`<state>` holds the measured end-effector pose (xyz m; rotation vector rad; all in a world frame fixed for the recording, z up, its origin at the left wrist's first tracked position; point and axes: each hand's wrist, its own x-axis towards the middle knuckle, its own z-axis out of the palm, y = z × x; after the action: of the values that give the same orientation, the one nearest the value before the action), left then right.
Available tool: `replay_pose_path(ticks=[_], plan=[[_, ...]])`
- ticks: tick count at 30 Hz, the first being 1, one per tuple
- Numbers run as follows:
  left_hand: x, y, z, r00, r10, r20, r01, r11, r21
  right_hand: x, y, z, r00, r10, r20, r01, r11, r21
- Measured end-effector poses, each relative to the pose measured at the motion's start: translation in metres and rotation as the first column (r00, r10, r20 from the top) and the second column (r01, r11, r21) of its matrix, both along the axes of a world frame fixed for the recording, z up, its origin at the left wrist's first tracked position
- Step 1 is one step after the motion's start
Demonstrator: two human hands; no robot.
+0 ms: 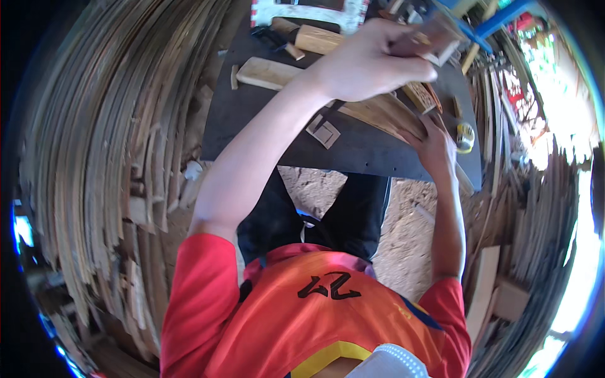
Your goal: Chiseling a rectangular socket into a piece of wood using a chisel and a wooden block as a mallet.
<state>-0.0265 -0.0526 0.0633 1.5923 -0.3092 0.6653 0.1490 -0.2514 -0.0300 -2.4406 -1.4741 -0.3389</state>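
Observation:
My left hand [372, 63] reaches across to the far right of the dark table [265, 132]. Its fingers are closed around a brown, blurred thing [432, 39] that I cannot make out. Lower on the right, my right hand [436, 148] grips the near end of a long wooden piece [378, 114] lying slantwise over the tabletop. Just beyond that hand is a wooden block [421, 96] with a patterned end. A small square wooden piece [324, 132] with a dark strip lies left of the long piece, partly under my left forearm.
A yellow tape measure [465, 138] sits near the table's right edge. Other wooden pieces [268, 72] and a white frame [309, 14] lie farther back. Blue bars [498, 25] stand at the far right corner. Stacked wooden strips [113, 126] line the left side, with more on the right.

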Motion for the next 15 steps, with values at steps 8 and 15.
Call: replay_pose_path(ticks=[8, 15], plan=[[-0.006, -0.013, 0.011, 0.991, -0.067, -0.119, 0.043, 0.979, -0.197, 0.002, 0.014, -0.013, 0.995, 0.099, -0.007, -0.097, 0.982, 0.161], [0.001, -0.008, 0.005, 0.978, -0.07, -0.197, 0.038, 0.986, -0.161, -0.088, 0.012, -0.014, 0.87, 0.468, -0.153, -0.392, 0.847, 0.359]])
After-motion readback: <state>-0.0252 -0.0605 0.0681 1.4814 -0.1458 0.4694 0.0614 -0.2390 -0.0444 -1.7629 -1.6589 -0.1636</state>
